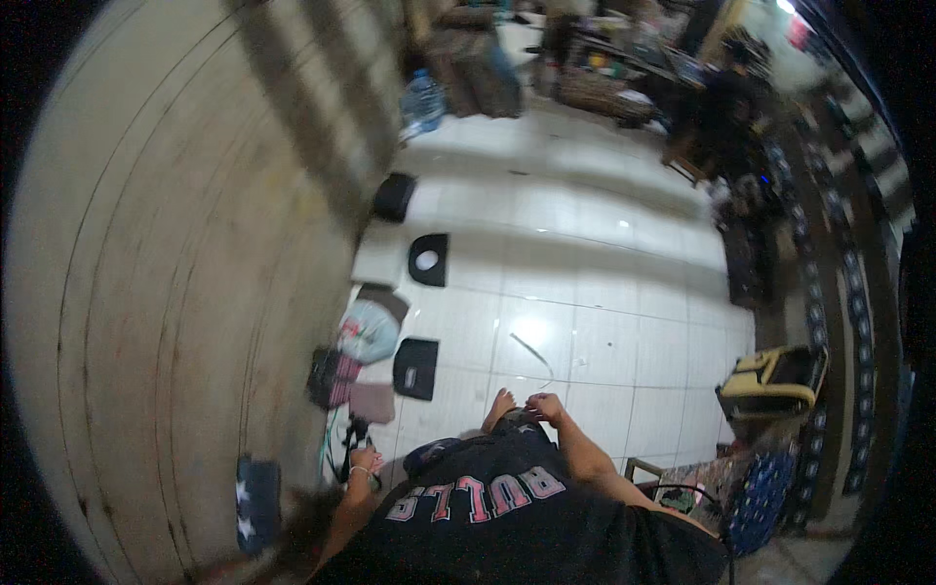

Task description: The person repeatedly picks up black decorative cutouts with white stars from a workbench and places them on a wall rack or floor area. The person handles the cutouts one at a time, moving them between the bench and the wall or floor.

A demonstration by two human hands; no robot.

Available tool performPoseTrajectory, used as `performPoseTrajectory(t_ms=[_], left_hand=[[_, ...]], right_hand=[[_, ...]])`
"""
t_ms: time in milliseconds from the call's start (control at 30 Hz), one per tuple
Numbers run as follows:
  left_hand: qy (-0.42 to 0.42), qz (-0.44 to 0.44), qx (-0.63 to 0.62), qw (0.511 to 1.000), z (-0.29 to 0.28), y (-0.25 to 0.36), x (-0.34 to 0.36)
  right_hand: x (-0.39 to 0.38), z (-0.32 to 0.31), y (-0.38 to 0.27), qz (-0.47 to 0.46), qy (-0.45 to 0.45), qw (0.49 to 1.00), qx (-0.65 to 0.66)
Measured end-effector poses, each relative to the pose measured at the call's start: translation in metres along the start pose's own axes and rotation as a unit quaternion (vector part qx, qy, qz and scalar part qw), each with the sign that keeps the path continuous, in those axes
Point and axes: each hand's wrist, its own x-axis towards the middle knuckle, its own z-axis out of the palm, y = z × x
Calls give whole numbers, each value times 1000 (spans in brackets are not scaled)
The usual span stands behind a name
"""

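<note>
White tile floor (643, 322), viewed from my remote station. Left hand (367, 459): bracelet (361, 471) at wrist, low beside the wall (195, 244), fingers partly bent at the black straps (358, 429); I cannot tell whether it has hold of them. Right hand (546, 409): before the black shirt (468, 536), fingers loosely curled, near a bare foot (501, 402); I cannot tell whether it holds anything. Black straps: just beside a mauve cloth (371, 402). Farther along the wall: pale bag (370, 331), three black pieces (416, 369), blue bottle (423, 100). Mid-floor: thin strip (531, 353). Right side: yellow-and-black case (775, 383).
</note>
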Motion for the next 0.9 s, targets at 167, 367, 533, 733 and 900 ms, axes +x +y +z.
performPoseTrajectory(t_ms=[167, 367, 533, 733, 900], left_hand=[[-134, 182, 66, 972, 208, 168, -38], [-206, 220, 199, 933, 355, 285, -63], [-199, 89, 456, 863, 375, 303, 89], [-165, 722, 577, 344, 515, 427, 139], [-321, 271, 374, 827, 762, 635, 105]], right_hand=[[-1, -152, -114, 8, 197, 961, 196], [54, -254, -196, -64, 268, 927, 254], [122, -283, -230, -62, 195, 925, 321], [152, -317, -199, 216, 283, 841, 408], [222, -380, -297, 142, 279, 808, 499]])
